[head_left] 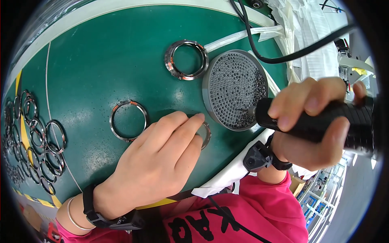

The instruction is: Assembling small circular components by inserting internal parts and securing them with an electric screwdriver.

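Note:
My right hand [314, 117] is wrapped round a black electric screwdriver [265, 111]. Its thin bit points left over a round grey tray [206, 83] dimpled with many small holes. Tiny dark screws [245, 120] lie heaped along the tray's right and lower side. Whether the bit touches one is too small to tell. On the green table, my left hand [158, 158] has its fingers closed over a metal ring [208, 135]; most of that ring is hidden beneath them. Just left of this hand lies a thin dark ring [112, 121] with orange marks.
A thicker metal bezel ring [174, 71] lies left of the tray on the green tabletop [89, 73]. Several thin rings [56, 137] crowd the far left. A black cable [291, 56] arches across the upper right, near white sheet material [308, 32].

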The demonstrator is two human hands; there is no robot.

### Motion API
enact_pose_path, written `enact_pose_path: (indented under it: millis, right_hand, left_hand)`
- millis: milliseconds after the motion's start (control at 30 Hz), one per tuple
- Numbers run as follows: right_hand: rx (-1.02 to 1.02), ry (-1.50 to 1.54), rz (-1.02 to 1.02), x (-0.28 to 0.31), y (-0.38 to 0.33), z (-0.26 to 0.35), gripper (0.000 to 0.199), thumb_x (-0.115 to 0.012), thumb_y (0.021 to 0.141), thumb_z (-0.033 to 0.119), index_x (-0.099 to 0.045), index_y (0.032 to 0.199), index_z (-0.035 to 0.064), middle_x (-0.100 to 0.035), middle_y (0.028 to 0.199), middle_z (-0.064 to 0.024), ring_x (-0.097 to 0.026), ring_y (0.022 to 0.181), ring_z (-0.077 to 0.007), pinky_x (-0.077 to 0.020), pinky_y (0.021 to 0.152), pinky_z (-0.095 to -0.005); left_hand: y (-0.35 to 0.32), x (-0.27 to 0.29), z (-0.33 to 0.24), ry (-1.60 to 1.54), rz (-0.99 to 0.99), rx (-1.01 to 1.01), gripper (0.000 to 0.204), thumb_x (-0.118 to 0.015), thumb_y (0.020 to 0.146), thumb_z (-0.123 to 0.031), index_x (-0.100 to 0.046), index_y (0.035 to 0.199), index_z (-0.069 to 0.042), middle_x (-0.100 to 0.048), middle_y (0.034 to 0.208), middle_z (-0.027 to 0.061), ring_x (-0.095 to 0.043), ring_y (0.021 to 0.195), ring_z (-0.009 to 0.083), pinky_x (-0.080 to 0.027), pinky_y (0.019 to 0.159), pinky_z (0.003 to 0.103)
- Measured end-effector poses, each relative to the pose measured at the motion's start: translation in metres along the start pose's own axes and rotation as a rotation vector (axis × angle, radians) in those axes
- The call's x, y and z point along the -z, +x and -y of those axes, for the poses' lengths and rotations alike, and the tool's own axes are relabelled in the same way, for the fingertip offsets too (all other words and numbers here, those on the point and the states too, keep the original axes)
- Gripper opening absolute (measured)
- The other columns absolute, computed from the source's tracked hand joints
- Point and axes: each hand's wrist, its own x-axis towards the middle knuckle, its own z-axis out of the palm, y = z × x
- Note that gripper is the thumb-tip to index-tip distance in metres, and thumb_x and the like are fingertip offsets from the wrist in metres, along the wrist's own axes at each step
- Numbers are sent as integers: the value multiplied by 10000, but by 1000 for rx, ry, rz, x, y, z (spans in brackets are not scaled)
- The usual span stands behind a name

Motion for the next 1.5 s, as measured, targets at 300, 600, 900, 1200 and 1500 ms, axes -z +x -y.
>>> enact_pose_path:
  millis: [300, 600, 900, 1200, 1500]
  right_hand:
    - [-60, 214, 177, 5, -6, 6, 559, -589, 931, 242, -315, 1327, -42, -504, 875, -106, -544, 492, -163, -506, 430, -310]
    - [-220, 99, 235, -19, -6, 19, 602, -658, 921, 233, -249, 1321, 47, -514, 873, -122, -588, 505, -203, -554, 468, -346]
    - [-240, 95, 310, -4, 0, 29, 615, -660, 908, 219, -261, 1338, 32, -531, 880, -124, -598, 496, -198, -560, 466, -333]
    - [-17, 299, 339, 2, -2, 0, 665, -629, 926, 242, -236, 1390, -26, -518, 883, -128, -570, 499, -192, -539, 445, -323]
    - [-107, 139, 347, 1, -1, 15, 652, -645, 921, 246, -238, 1365, -5, -522, 879, -125, -582, 507, -193, -547, 460, -331]
  left_hand:
    - [-1, -3, -1, -39, -6, 47, 407, -785, 612, -51, -620, 974, 35, -598, 1190, 178, -569, 974, 356, -505, 810, 408]
    - [-1, -2, -2, -57, -25, 39, 396, -784, 627, -55, -621, 975, 42, -600, 1186, 185, -572, 959, 361, -508, 800, 412]
    - [6, 1, -5, -89, -39, 14, 392, -789, 640, -59, -615, 976, 42, -597, 1184, 192, -574, 961, 369, -510, 798, 421]
    - [1, 0, -4, -78, -23, 41, 405, -790, 634, -56, -610, 984, 38, -595, 1186, 192, -575, 966, 370, -510, 798, 421]
    - [2, 0, -4, -82, -27, 42, 406, -788, 632, -54, -611, 986, 39, -595, 1184, 190, -574, 970, 370, -509, 805, 424]
